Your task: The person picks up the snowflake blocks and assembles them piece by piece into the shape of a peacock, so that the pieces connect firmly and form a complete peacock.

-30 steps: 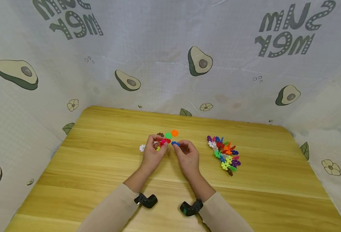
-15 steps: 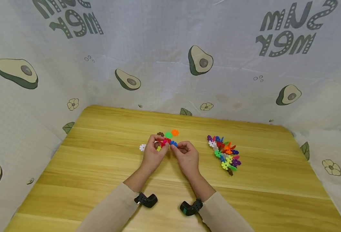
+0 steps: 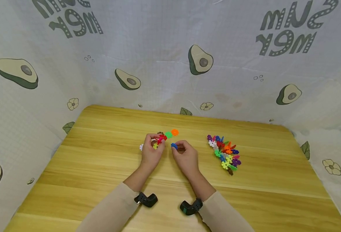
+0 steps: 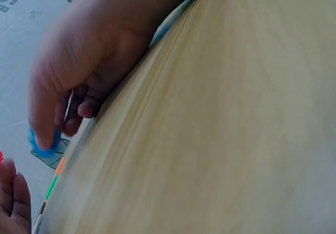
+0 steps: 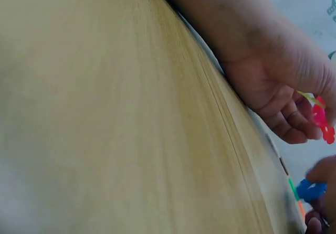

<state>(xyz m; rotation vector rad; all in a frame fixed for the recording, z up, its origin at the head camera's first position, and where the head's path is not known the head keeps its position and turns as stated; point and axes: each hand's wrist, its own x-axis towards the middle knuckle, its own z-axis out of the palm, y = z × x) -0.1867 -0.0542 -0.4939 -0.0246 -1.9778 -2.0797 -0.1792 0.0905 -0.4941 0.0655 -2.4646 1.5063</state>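
My left hand (image 3: 152,155) grips a small joined cluster of plastic snowflake discs, made up of a red disc (image 3: 163,137), a pink disc (image 3: 160,140) and a yellow disc (image 3: 155,146). In the right wrist view the pink disc (image 5: 319,113) and yellow disc (image 5: 310,96) stick out past that hand's thumb. Facing it, my right hand (image 3: 186,158) pinches a blue snowflake disc (image 3: 174,146) between thumb and index finger. A gap separates the blue disc from the cluster. The left wrist view has the blue disc (image 4: 44,142) partly covered by the right thumb.
Loose orange (image 3: 174,132), green (image 3: 168,135) and brown (image 3: 160,132) discs lie on the wooden table (image 3: 100,167) behind the hands. A white disc (image 3: 141,147) is left of them. To the right lies a curved, many-coloured disc assembly (image 3: 224,154). A printed curtain (image 3: 164,42) hangs behind.
The blue disc came up against the red disc half a second ago; now the two are apart. My left hand has shifted slightly left with the cluster, while my right hand keeps the blue disc.
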